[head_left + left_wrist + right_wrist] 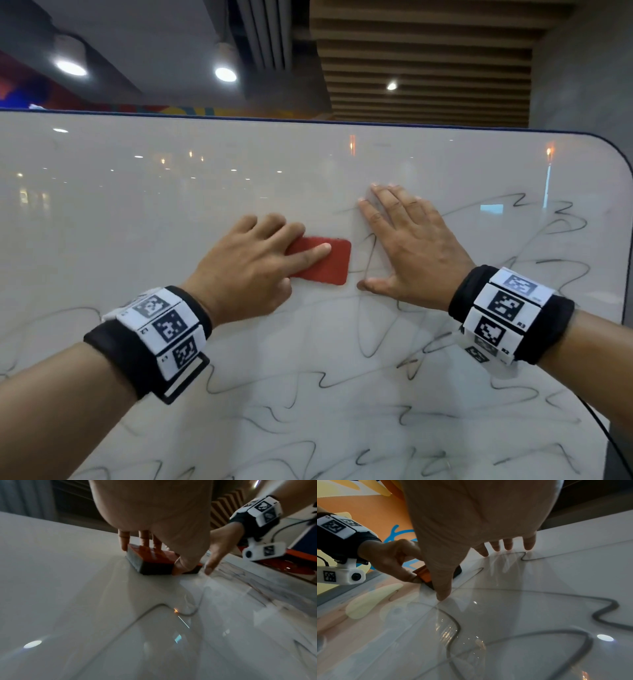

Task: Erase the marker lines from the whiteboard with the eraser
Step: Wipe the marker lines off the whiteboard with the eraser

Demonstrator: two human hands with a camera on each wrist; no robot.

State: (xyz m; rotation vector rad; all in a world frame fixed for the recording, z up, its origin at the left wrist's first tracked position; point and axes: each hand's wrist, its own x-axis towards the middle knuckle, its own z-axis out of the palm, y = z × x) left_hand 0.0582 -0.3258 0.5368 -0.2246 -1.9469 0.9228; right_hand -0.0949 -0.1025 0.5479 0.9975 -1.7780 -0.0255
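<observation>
A red eraser (325, 262) with a grey felt face (135, 562) lies flat against the whiteboard (171, 192). My left hand (253, 263) grips it, fingers curled over its top edge, forefinger across its back and thumb under its lower edge (180, 566). My right hand (407, 246) is pressed flat on the board just right of the eraser, fingers straight and spread (506, 545). Black wavy marker lines (322, 380) cover the board's lower half and right side (606, 609). The upper left of the board is wiped white.
The whiteboard's dark rim (609, 144) curves round at the top right corner. Behind it hang ceiling lamps (225, 73) and wooden slats (428, 68). A black cable (606, 435) runs down past the board's right edge. Both wrists wear marker-tagged bands (164, 329).
</observation>
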